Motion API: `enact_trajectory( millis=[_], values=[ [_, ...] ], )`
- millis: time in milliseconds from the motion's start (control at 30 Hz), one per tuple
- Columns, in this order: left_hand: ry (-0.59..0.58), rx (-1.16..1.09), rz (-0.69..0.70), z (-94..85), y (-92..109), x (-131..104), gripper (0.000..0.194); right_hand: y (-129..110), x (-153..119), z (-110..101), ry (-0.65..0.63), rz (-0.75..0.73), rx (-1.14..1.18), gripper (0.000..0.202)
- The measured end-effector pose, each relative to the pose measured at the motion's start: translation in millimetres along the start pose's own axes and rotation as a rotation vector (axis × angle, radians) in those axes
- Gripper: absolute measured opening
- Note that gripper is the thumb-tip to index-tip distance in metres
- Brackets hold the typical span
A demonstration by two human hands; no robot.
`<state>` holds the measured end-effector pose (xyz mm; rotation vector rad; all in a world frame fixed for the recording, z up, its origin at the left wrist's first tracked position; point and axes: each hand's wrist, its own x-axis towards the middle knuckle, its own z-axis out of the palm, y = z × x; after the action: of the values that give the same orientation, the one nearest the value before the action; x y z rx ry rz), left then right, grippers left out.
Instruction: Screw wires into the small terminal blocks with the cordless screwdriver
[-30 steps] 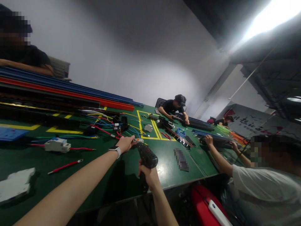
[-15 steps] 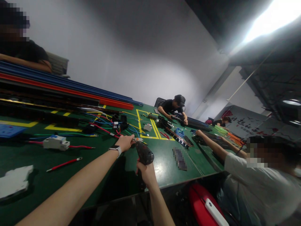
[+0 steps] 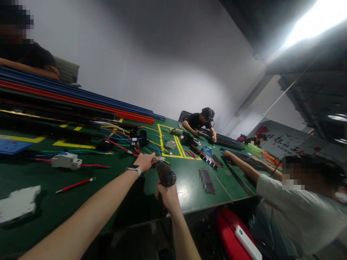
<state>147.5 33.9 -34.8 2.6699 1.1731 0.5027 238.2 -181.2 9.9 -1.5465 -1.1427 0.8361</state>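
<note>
On my feed the right hand (image 3: 168, 195) is nearest, wrapped round the grip of a power drill (image 3: 166, 174) whose barrel runs lengthwise away from me and slightly left, its nose just beside the fingertips of the left hand (image 3: 144, 162). That left hand is nearer the small white-and-orange part (image 3: 160, 159) at the nose, though I cannot tell whether it pinches it; coloured wires (image 3: 119, 146) lie beyond.
</note>
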Motion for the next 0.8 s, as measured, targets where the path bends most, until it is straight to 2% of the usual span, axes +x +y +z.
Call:
enact_trajectory(
  millis=[267,800],
  values=[
    [-0.007,0.0,-0.014,-2.6,2.3,-0.9,0.027,4.5,0.5,-0.4,0.002,-0.041,-0.033,0.014],
    [0.015,-0.01,-0.024,-0.9,3.6,-2.7,0.027,9.6,3.2,-0.3,-0.017,-0.03,-0.045,0.014]
  ],
)
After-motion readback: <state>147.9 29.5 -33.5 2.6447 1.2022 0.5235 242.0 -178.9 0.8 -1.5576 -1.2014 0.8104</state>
